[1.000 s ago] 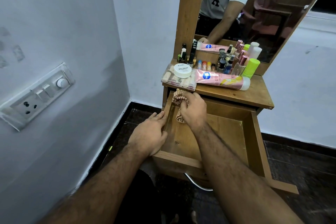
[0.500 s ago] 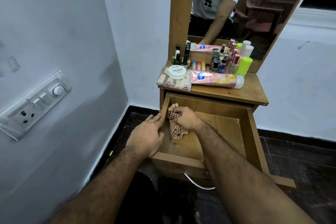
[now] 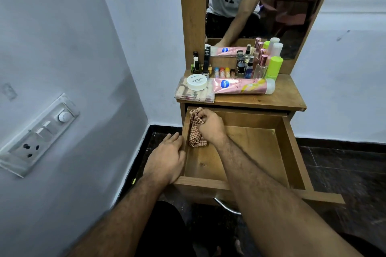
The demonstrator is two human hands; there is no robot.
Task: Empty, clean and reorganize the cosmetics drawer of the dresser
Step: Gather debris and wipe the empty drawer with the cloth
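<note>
your right hand (image 3: 211, 126) clutches the checkered cloth (image 3: 195, 131) in the open drawer's (image 3: 292, 152) far left corner (cosmetics sit above), while your left hand (image 3: 167, 158) lies flat-fingered on its left wall.

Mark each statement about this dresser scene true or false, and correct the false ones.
1. The right hand grips a checked cloth inside the drawer. True.
2. The drawer is full of cosmetics. False: only the cloth and hand are in it.
3. The left hand rests on the drawer's left wall. True.
4. The pink tube stands upright. False: it lies on its side on the dresser top.
5. A white nail polish jar sits on a clear case. True.
</note>
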